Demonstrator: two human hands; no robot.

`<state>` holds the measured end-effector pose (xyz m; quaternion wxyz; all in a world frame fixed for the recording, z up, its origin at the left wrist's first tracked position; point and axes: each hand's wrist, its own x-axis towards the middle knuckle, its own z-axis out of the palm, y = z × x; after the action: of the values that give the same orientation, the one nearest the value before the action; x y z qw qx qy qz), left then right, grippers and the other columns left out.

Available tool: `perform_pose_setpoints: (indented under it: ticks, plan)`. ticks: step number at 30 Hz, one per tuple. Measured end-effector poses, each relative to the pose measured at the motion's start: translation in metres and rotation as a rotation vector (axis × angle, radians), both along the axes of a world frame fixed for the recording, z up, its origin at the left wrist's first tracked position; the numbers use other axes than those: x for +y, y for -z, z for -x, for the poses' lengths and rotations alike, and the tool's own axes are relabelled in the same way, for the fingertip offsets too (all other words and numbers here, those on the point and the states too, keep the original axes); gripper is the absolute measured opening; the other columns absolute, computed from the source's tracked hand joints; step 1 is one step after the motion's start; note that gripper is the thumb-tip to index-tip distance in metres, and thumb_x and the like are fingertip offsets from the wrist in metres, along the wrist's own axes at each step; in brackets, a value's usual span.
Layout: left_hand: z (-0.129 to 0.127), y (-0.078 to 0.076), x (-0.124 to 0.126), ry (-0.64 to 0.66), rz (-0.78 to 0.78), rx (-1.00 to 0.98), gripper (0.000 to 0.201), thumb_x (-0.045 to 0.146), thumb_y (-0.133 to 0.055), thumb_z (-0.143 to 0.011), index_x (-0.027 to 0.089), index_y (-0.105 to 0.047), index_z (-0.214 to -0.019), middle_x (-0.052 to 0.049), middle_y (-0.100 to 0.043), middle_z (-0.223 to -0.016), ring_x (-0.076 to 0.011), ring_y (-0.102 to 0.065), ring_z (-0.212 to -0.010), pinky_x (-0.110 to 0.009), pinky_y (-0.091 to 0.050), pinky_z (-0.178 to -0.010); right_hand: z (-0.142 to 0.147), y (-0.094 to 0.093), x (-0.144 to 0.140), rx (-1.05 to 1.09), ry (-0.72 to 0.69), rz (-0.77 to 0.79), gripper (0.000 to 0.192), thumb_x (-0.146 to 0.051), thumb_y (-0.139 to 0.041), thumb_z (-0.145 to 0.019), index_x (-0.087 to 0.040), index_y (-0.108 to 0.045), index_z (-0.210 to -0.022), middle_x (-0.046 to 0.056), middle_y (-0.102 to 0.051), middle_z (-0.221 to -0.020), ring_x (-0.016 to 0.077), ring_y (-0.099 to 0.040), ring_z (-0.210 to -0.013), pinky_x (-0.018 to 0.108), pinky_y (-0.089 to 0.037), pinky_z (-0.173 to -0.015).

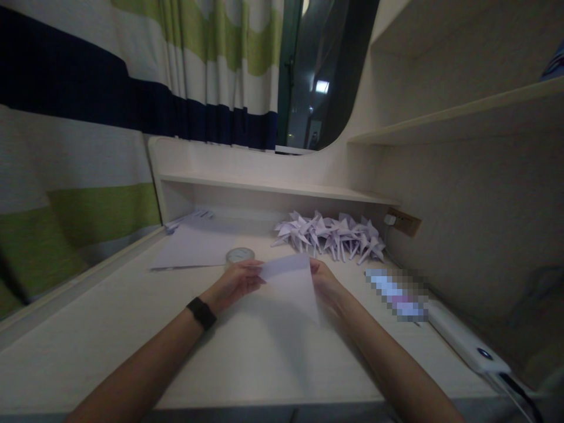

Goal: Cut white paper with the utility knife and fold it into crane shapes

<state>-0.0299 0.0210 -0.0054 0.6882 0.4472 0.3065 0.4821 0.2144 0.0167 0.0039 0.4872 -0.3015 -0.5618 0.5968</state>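
While both hands pinch paper sheet (291,285) | left hand (235,283) | right hand (326,282) | no writing legible

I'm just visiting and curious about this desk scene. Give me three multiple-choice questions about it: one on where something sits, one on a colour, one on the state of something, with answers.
1. Where is the heap of pale folded paper shapes?
A. At the back of the light wooden desk, under the low shelf
B. On the upper shelf
C. On the floor

2. What colour is the wristband on the left arm?
A. Red
B. Black
C. Yellow

3. How is the white paper sheet held?
A. Crumpled in one fist
B. Lying untouched
C. Gripped by both hands, its top edge folded over

Answers:
1 A, the heap lies by the back wall beneath the shelf.
2 B, the band is dark black.
3 C, the left hand and right hand pinch its two sides, and a folded flap shows along the top.
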Motion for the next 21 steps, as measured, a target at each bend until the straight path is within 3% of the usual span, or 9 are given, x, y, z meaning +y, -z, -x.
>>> perform_pose_setpoints:
  ticks: [4, 7, 11, 15, 19, 21]
  plan:
    - [-0.004, 0.0, -0.007, 0.1, -0.018, 0.134, 0.03, 0.026, -0.074, -0.072, 0.014, -0.065, -0.099, -0.01, -0.07, -0.089, -0.0164, -0.068, -0.071, -0.025, -0.051, -0.063, 0.003, 0.004, 0.005, 0.021, 0.035, -0.05, 0.028, -0.027, -0.078, -0.061, -0.018, -0.072, -0.086, 0.006, -0.072, -0.082, 0.0225, -0.067, -0.08, 0.035, -0.053, -0.074]
    - [-0.004, -0.001, -0.008, 0.119, -0.118, 0.242, 0.04, 0.03, -0.071, -0.074, 0.016, -0.063, -0.11, -0.015, -0.066, -0.111, -0.0233, -0.067, -0.089, -0.032, -0.052, -0.072, 0.002, 0.006, 0.011, 0.073, 0.107, -0.042, 0.03, -0.035, -0.079, -0.063, -0.018, -0.071, -0.087, 0.006, -0.072, -0.088, 0.0205, -0.066, -0.083, 0.037, -0.052, -0.08]
    - [-0.004, -0.005, -0.008, -0.178, -0.438, 0.317, 0.049, 0.023, -0.071, -0.067, 0.02, -0.06, -0.115, -0.013, -0.058, -0.124, -0.0274, -0.056, -0.112, -0.037, -0.046, -0.087, 0.004, 0.007, 0.016, 0.02, 0.328, -0.075, 0.036, -0.045, -0.078, -0.064, -0.018, -0.069, -0.087, 0.005, -0.071, -0.085, 0.0192, -0.065, -0.079, 0.036, -0.053, -0.076]
    - [-0.006, -0.018, -0.017, -0.428, -0.79, 0.495, 0.054, 0.025, -0.072, -0.068, 0.023, -0.055, -0.119, -0.01, -0.056, -0.124, -0.0259, -0.054, -0.11, -0.035, -0.044, -0.088, 0.009, 0.004, 0.008, -0.228, 0.606, -0.35, 0.024, -0.043, -0.072, -0.072, -0.019, -0.069, -0.077, 0.004, -0.067, -0.073, 0.0209, -0.06, -0.071, 0.034, -0.05, -0.069]
    - [-0.006, -0.035, -0.028, -0.708, -0.999, 0.66, 0.061, 0.031, -0.074, -0.07, 0.024, -0.048, -0.124, -0.009, -0.053, -0.122, -0.0254, -0.052, -0.109, -0.037, -0.043, -0.09, 0.014, -0.002, -0.007, -0.409, 0.633, -0.591, 0.015, -0.036, -0.063, -0.081, -0.025, -0.07, -0.088, 0.006, -0.067, -0.09, 0.0239, -0.06, -0.083, 0.034, -0.047, -0.077]
    - [-0.004, -0.041, -0.032, -0.768, -1.135, 0.773, 0.054, 0.033, -0.076, -0.069, 0.025, -0.053, -0.118, -0.009, -0.056, -0.118, -0.0271, -0.051, -0.111, -0.041, -0.038, -0.096, 0.016, -0.003, -0.011, -0.453, 0.641, -0.66, 0.014, -0.034, -0.06, -0.083, -0.026, -0.069, -0.091, 0.007, -0.067, -0.094, 0.0255, -0.059, -0.091, 0.037, -0.045, -0.085]
